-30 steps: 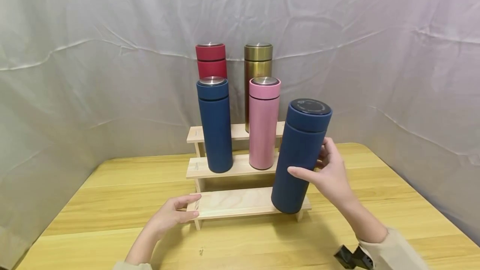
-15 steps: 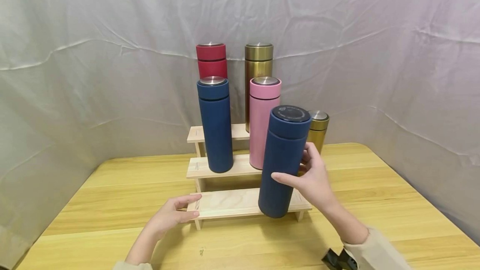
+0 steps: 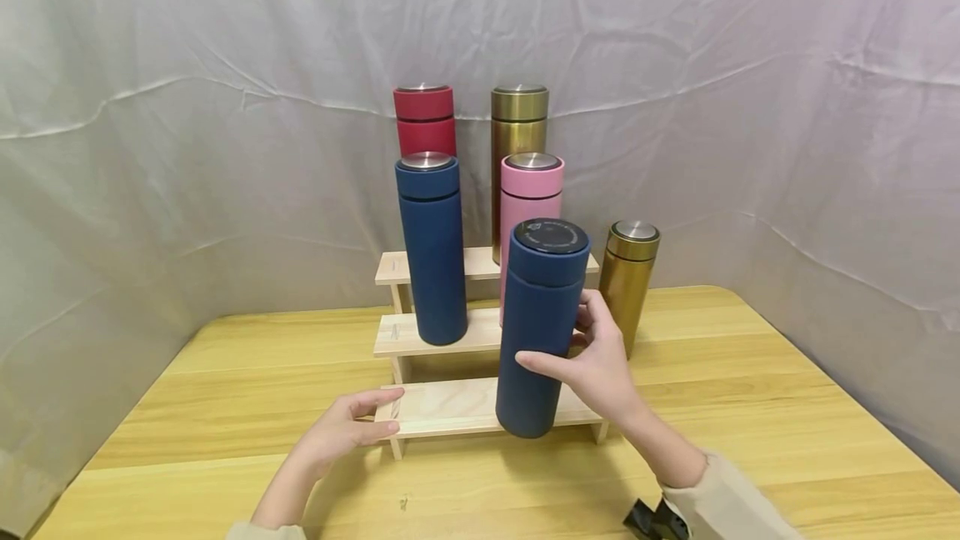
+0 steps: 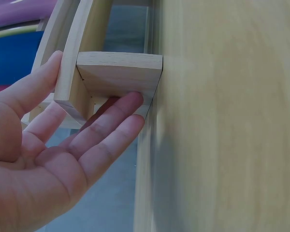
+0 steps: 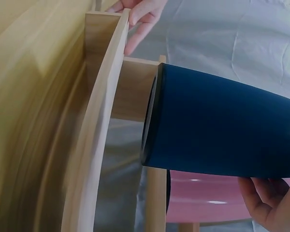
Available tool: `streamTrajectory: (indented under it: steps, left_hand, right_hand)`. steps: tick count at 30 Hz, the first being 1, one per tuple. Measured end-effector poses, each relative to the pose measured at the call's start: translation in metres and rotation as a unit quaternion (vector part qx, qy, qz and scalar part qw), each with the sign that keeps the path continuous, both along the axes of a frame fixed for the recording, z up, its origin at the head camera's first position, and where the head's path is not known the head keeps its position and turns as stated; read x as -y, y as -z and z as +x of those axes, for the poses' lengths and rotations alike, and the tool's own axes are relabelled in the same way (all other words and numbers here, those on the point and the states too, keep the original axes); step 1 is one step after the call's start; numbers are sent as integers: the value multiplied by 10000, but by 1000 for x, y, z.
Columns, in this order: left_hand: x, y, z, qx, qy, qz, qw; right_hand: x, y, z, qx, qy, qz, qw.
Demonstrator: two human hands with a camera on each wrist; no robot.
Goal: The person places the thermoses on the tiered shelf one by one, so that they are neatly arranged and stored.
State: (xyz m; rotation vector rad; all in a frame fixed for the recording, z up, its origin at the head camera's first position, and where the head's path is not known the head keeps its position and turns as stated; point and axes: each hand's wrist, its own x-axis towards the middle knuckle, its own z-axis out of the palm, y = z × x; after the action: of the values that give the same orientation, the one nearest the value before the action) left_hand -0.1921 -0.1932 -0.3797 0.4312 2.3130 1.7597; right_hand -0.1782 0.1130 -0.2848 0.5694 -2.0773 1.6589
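A dark blue thermos bottle (image 3: 540,315) with a black, printed top is gripped by my right hand (image 3: 603,369), thumb across its front and fingers behind. It leans slightly, in front of the pink thermos. A gap shows between its base and the bottom step (image 5: 99,130) in the right wrist view. The three-step wooden stand (image 3: 442,402) has its lowest step's left end between the thumb and fingers of my left hand (image 3: 337,432). From the left wrist, two fingers (image 4: 111,121) reach under the board beside the leg.
Another blue thermos (image 3: 431,265) and the pink thermos (image 3: 531,186) stand on the middle step. Behind them, on the top step, are a red thermos (image 3: 425,127) and a tall gold one (image 3: 519,136). A shorter gold thermos (image 3: 630,290) stands right of the stand on the wooden table (image 3: 750,407).
My right hand has carried the dark blue thermos leftward in front of the stand, and it leans less. The shorter gold thermos has come into sight behind it. My left hand stays put.
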Motion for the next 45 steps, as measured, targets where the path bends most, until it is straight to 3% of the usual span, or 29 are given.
streamTrajectory:
  steps: [30,40,45]
  left_hand:
    - [0,-1,0,9,23,8,10000]
    - [1,1,-1,-5,53,45,10000]
    - [1,1,-1,-2,93,40,9999]
  right_hand:
    - [46,16,-13,-292,-513,-289,9978]
    - [59,1,-3,-249,-473,-275,9982]
    - [63,2,-4,-215,-486,-288,9982]
